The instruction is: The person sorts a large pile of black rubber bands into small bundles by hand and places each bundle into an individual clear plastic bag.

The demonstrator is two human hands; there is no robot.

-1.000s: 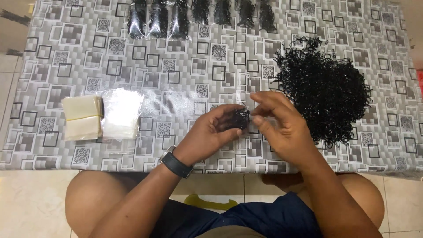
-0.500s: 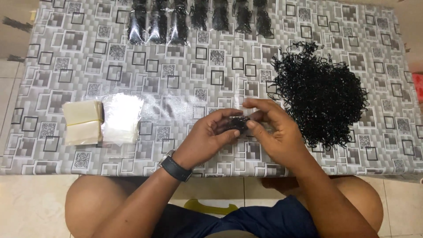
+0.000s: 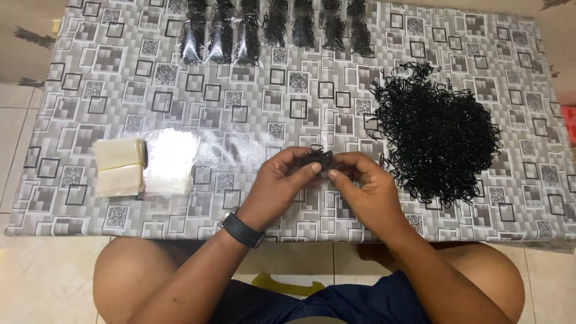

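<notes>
Just left of the band pile (image 3: 437, 145), the left hand (image 3: 282, 186) and right hand (image 3: 366, 191) pinch a small bunch (image 3: 316, 159) of black bands between their fingertips, apparently gathering it, so bagging likely calls for 1 clear bag (image 3: 171, 162).

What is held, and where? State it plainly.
Both hands, left hand and right hand, pinch a small bunch of black rubber bands by its ends, between fingertips.
</notes>
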